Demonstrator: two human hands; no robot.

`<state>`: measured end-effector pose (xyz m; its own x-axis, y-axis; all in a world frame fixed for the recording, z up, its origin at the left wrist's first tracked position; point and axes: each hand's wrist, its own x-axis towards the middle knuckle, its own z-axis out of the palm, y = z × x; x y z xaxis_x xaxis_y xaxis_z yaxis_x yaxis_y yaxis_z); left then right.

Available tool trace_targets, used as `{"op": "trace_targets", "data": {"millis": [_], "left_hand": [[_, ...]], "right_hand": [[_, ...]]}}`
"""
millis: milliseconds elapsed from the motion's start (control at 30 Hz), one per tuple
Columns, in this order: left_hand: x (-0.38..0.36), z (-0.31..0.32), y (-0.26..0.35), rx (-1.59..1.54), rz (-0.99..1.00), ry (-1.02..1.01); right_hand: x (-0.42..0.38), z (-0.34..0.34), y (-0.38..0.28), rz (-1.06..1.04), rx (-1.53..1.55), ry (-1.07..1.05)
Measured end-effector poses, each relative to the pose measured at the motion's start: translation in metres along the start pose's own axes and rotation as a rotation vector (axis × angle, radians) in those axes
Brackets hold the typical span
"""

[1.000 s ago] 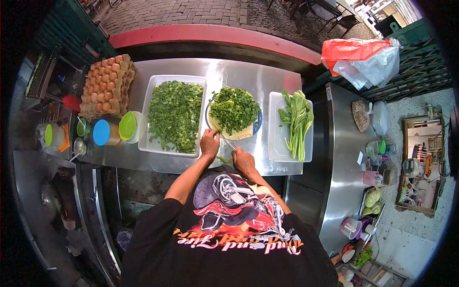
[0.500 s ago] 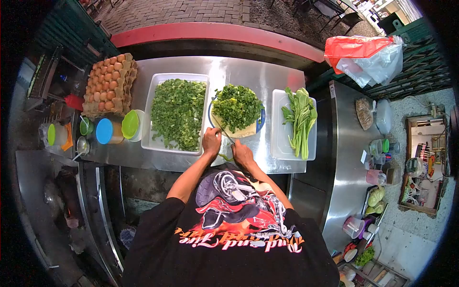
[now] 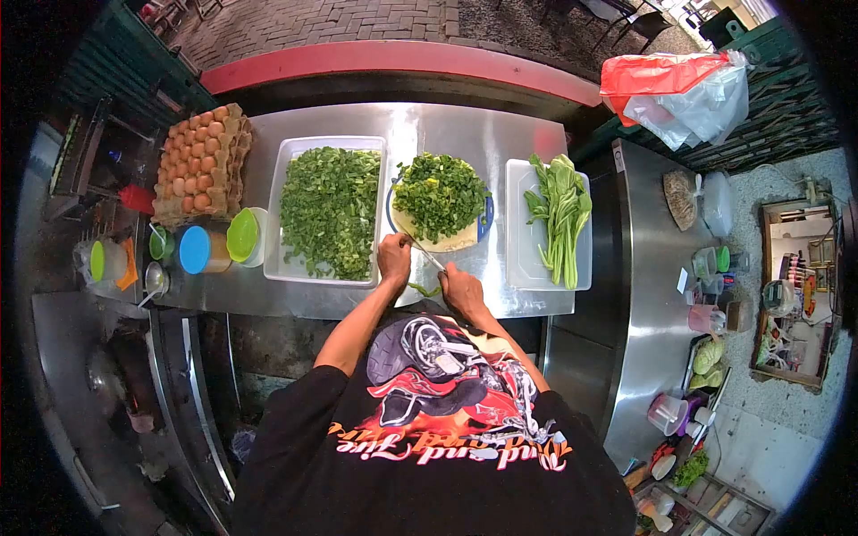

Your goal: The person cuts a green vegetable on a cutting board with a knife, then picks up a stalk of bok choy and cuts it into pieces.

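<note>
My right hand (image 3: 461, 288) is closed around the handle of a knife (image 3: 429, 256) at the counter's near side. The blade slants up and left toward my left hand (image 3: 393, 257). My left hand is closed near the blade's tip; what its fingers hold, if anything, cannot be made out. Just beyond both hands, a pile of chopped leafy greens (image 3: 438, 196) lies on a round, blue-rimmed cutting board (image 3: 447, 243). A green scrap (image 3: 424, 290) lies between my wrists at the counter edge.
Left of the board is a white tray (image 3: 382, 179) of chopped greens. To the right, whole leafy stalks (image 3: 563, 219) lie on a white lid-like tray (image 3: 523, 259). Stacked eggs (image 3: 192, 165) and lidded tubs (image 3: 204, 249) stand at the left. Plastic bags (image 3: 684, 98) hang at upper right.
My right hand has shifted slightly right with the knife, and the blade's angle is a bit flatter. My left hand stays near the blade tip. The whole view has shifted slightly.
</note>
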<state>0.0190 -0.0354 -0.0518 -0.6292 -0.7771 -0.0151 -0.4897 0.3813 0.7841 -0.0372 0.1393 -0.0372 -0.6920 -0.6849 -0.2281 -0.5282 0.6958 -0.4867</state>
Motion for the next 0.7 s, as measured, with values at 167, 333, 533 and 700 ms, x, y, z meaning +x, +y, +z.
{"op": "trace_targets", "data": {"millis": [167,333,533,700], "left_hand": [[0.001,0.002,-0.005,-0.002,-0.063,-0.015],[0.001,0.003,-0.007,0.016,0.008,0.018],[-0.005,0.0,-0.002,0.023,0.031,0.007],[-0.004,0.002,-0.01,-0.002,0.089,0.035]], "right_hand": [[0.0,-0.003,-0.001,-0.012,-0.047,-0.043],[0.01,0.012,-0.002,0.039,-0.026,-0.077],[0.025,0.016,-0.011,0.008,-0.014,-0.042],[0.014,0.007,-0.01,0.039,-0.005,-0.002]]}}
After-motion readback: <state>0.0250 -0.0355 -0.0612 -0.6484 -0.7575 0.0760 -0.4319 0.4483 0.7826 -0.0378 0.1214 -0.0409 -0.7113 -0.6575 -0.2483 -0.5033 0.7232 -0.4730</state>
